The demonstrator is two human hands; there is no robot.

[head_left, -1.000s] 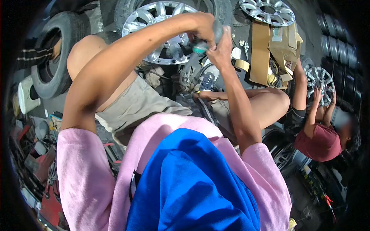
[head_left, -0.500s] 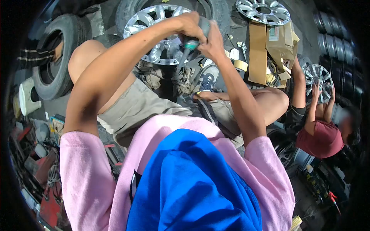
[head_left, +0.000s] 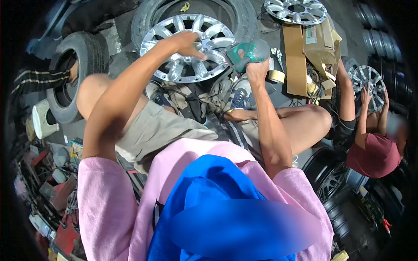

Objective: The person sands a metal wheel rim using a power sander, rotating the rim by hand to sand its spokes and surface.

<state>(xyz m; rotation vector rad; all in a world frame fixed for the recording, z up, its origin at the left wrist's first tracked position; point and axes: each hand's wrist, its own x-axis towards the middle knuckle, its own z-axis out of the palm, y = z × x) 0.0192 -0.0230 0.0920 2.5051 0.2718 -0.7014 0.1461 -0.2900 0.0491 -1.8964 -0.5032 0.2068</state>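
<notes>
A silver multi-spoke alloy wheel (head_left: pixel 217 69) lies face up in front of me, partly over a black tire (head_left: pixel 143 21). Over the middle of the wheel hovers my left hand (head_left: pixel 185 45), fingers apart and nothing visible in them; I cannot tell if it touches the spokes. My right hand (head_left: pixel 258 71), at the wheel's right edge, is closed around a green-and-grey power tool (head_left: pixel 247 54). The tool's working end is hard to make out against the rim.
Cardboard (head_left: pixel 294 61) and an open box (head_left: pixel 320 41) lie to the right, near a tape roll (head_left: pixel 276 76). Another silver wheel (head_left: pixel 296 11) is behind them. At far right a person in a maroon shirt (head_left: pixel 374 154) holds a wheel (head_left: pixel 368 85). A tire (head_left: pixel 56 98) stands left.
My left hand has come off the power tool and moved left over the wheel. My right hand has carried the tool to the right and lower. The whole view has shifted slightly.
</notes>
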